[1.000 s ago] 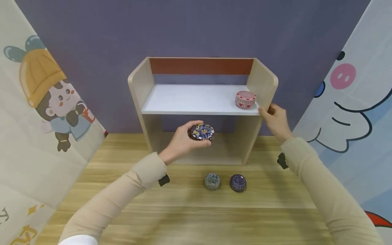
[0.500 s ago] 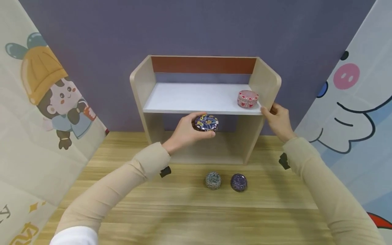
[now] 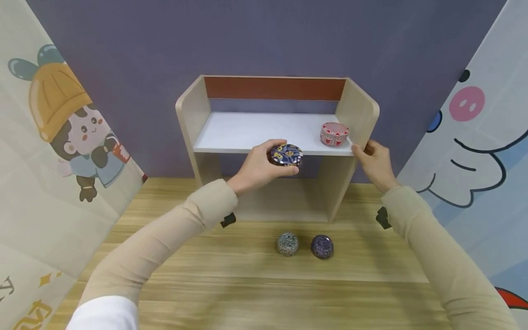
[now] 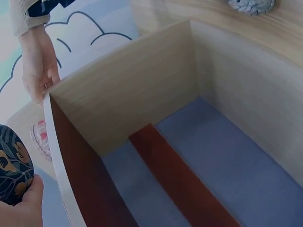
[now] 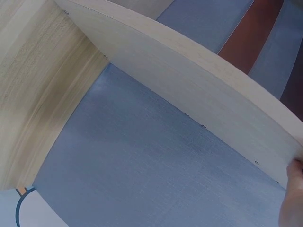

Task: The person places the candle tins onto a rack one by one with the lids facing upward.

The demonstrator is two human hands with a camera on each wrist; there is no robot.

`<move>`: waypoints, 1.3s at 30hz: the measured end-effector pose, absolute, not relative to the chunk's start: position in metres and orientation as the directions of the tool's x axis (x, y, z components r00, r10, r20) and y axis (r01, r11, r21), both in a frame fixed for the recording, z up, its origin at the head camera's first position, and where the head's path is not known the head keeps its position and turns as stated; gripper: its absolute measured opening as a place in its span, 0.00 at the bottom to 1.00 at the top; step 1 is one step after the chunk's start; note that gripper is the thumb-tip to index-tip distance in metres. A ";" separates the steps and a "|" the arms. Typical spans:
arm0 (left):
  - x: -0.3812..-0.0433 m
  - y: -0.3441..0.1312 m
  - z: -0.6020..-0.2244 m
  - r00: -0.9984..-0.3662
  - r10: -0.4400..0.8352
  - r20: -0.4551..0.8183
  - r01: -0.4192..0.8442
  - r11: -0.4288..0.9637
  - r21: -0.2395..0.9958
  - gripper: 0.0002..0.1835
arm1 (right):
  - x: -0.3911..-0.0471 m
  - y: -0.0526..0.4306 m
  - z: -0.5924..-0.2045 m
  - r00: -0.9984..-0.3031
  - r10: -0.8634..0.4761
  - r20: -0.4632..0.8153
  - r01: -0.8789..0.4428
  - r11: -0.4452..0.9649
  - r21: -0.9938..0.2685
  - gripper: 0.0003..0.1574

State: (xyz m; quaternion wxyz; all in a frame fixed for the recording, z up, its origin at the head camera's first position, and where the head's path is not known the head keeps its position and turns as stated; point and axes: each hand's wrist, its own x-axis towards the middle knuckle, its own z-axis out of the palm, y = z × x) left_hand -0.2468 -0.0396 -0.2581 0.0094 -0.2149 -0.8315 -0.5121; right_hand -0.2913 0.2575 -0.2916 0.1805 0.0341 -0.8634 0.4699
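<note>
My left hand [image 3: 261,168] grips a round dark blue tin [image 3: 286,154] with a yellow flower pattern, thumb on the near side. The tin is in the air before the front edge of the white upper board of a small wooden shelf [image 3: 247,130]. At the left edge of the left wrist view, part of the same tin [image 4: 13,165] shows. My right hand [image 3: 375,166] holds the shelf's right side panel, thumb at its front edge; some fingers are hidden behind it. On the upper board's right end sits a pink and red tin [image 3: 334,134].
On the wooden table [image 3: 165,256] before the shelf lie a grey-green patterned tin [image 3: 287,244] and a purple patterned tin [image 3: 322,246]. A dark blue-grey wall [image 3: 272,36] stands behind, with cartoon-printed panels [image 3: 78,137] at both sides.
My left hand has carried the dark blue tin up and to the right, from before the lower compartment to the upper board's front edge. My right hand stays on the side panel.
</note>
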 end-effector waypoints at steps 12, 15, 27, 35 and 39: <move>-0.265 -0.037 -0.242 -0.909 0.335 0.248 0.376 0.402 0.835 0.42 | -0.289 0.258 -0.291 -0.934 0.105 0.340 -0.228 0.558 -0.798 0.34; -0.271 -0.037 -0.240 -0.911 0.318 0.263 0.382 0.407 0.830 0.41 | -0.290 0.258 -0.291 -0.936 0.106 0.335 -0.224 0.552 -0.803 0.34; -0.289 -0.033 -0.237 -0.925 0.284 0.251 0.358 0.437 0.826 0.42 | -0.290 0.257 -0.291 -0.937 0.098 0.334 -0.232 0.542 -0.808 0.33; -0.298 -0.027 -0.234 -0.921 0.290 0.260 0.369 0.438 0.820 0.41 | -0.290 0.257 -0.292 -0.929 0.099 0.356 -0.251 0.537 -0.805 0.32; -0.306 -0.024 -0.232 -0.921 0.283 0.269 0.376 0.457 0.806 0.42 | -0.289 0.257 -0.292 -0.930 0.102 0.353 -0.244 0.547 -0.801 0.32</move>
